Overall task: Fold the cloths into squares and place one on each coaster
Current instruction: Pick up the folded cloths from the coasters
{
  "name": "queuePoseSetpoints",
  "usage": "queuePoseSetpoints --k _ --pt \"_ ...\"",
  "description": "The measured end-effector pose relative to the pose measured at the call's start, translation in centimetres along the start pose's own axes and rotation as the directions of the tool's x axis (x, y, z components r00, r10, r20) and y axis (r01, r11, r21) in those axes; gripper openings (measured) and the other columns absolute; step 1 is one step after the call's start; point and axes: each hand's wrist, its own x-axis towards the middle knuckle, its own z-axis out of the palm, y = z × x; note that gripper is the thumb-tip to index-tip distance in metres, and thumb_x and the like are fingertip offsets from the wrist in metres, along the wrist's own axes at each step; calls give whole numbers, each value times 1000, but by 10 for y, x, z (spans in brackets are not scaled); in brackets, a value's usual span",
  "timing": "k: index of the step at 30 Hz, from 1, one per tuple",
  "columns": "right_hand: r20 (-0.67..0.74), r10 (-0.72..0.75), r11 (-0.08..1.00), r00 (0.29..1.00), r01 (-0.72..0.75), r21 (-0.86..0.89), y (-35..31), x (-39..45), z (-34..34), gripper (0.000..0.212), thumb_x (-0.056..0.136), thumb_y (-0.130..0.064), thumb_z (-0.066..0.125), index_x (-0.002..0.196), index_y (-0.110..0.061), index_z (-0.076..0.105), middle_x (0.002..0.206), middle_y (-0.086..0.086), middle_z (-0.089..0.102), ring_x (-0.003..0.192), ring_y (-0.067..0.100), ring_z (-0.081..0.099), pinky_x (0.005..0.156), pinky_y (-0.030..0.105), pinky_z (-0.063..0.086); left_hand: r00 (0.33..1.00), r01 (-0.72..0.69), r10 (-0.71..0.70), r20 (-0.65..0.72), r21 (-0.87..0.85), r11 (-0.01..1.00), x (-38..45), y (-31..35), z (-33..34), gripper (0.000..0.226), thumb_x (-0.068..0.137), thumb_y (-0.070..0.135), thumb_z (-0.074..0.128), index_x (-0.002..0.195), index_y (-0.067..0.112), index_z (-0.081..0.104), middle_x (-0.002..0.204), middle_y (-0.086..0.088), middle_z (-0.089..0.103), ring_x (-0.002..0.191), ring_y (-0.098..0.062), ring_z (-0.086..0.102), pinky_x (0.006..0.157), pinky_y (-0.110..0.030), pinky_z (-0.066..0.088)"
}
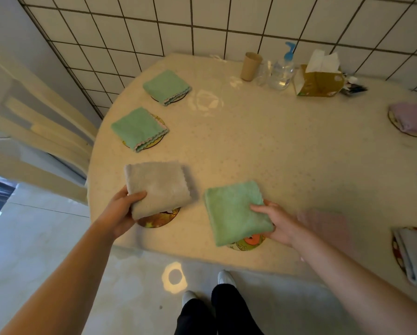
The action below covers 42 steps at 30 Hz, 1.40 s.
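Green cloth, folded square, sits pinched in my right hand, directly over its coaster; my left hand grips the grey cloth, whose coaster peeks out nearer me, so I judge it needs drawing back.

Fluffy matt cloths lie on a glossy speckled tabletop, beside a clear plastic bottle.
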Motion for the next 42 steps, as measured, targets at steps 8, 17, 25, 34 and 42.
queuePoseSetpoints --k 8,17,25,34,42 --pt "-290 10 1000 957 -3 25 51 14 -3 31 92 -2 50 121 -13 57 109 9 65 99 28 62 70 37 52 974 140 -27 -226 501 854 27 -12 -38 37 89 9 61 124 1 52 107 -16 56 99 -34 52 81 -45 48" --pt "-371 -13 990 929 -41 -138 40 9 -14 30 93 -3 49 115 -24 52 107 2 60 105 28 57 82 45 52 978 57 85 -190 635 770 39 -5 -40 17 91 5 58 106 11 57 108 -17 59 97 -33 55 87 -47 49" --pt "-348 -90 838 933 -118 -533 33 8 -22 17 89 -13 54 104 -20 53 90 0 60 78 18 61 53 30 52 949 82 165 -270 713 696 42 -9 -37 21 90 12 61 110 7 58 100 -12 59 92 -29 54 78 -40 45" --pt "-301 -386 109 872 -281 -954 -4 10 -15 34 86 -17 52 118 -7 44 116 13 60 106 31 60 79 32 46 896 197 264 -358 851 486 40 1 -42 33 85 20 67 116 13 56 103 -9 62 90 -26 59 80 -38 52" --pt "-91 -499 97 862 -48 -994 -63 52 50 36 87 -21 51 120 -8 45 120 12 55 109 30 55 87 38 48 874 95 376 -307 868 487 78 54 -54 31 83 6 65 114 6 58 104 -11 63 88 -28 57 77 -37 48"
